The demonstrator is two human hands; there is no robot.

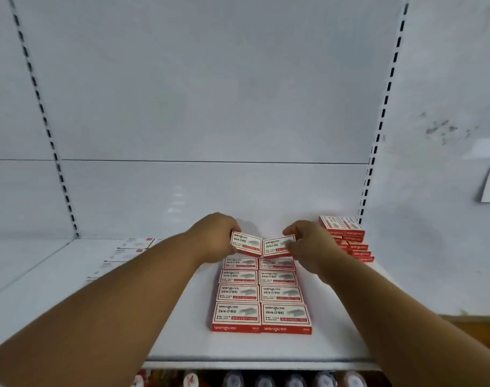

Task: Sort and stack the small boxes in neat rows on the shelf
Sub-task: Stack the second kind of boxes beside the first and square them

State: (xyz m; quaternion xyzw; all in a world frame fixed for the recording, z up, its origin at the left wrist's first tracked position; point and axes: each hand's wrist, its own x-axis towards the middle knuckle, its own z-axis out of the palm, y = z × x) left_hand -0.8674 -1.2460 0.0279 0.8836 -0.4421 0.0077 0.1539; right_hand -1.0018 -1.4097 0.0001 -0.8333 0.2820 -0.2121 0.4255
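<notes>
Now my left hand [215,236] and right hand [308,241] each pinch a small red-and-white cardboard staple box [246,243] by its short ends. I judge these boxes stiff and dense, so an end grip suits them.

Two small red-and-white staple boxes are held side by side above the back of the rows, each tilted: one box [246,243] gripped in the left hand [215,237], its neighbour [278,245] in the right hand [310,244]. Just below the hands, two neat columns of boxes [262,296] lie flat on the white shelf [182,331]. Right of the right hand stands a stepped stack [350,238].
</notes>
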